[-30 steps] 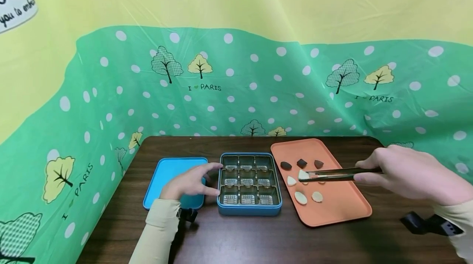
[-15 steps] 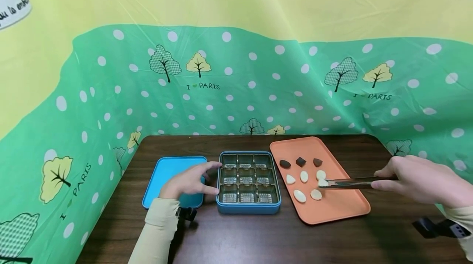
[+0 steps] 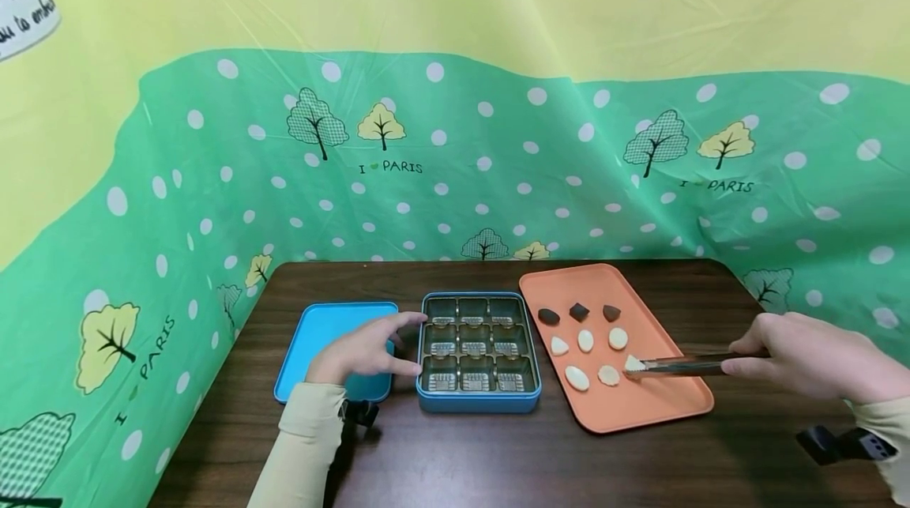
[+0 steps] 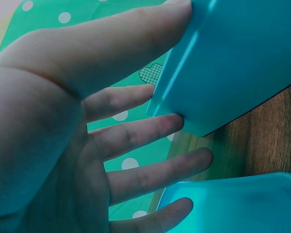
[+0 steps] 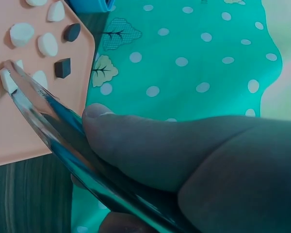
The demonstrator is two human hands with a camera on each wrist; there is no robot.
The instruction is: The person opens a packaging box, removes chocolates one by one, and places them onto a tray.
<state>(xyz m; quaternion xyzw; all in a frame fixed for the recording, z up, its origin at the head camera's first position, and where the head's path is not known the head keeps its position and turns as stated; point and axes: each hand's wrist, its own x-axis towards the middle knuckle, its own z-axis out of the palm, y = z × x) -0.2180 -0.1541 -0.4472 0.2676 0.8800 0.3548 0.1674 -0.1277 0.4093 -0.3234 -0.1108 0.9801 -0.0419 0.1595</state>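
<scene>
My right hand (image 3: 817, 358) grips a pair of metal tongs (image 3: 690, 366). Between the tong tips is a small white triangular piece (image 3: 633, 365), low over or on the orange tray (image 3: 661, 405); whether it touches the tray I cannot tell. In the right wrist view the tips flank the white piece (image 5: 8, 81). Several other white pieces (image 3: 577, 378) and three dark brown pieces (image 3: 579, 311) lie on the tray. My left hand (image 3: 362, 350) has its fingers spread, thumb and forefinger touching the left side of a blue tin (image 3: 478, 401) with bare divided compartments.
A light blue lid (image 3: 334, 326) lies on the dark wooden table (image 3: 455, 460), partly under my left hand. Behind the table hangs a green and yellow patterned cloth (image 3: 426, 137).
The tongs and white piece have moved right and nearer to me, from among the other pieces to right of the scalloped one. The left hand stays by the tin.
</scene>
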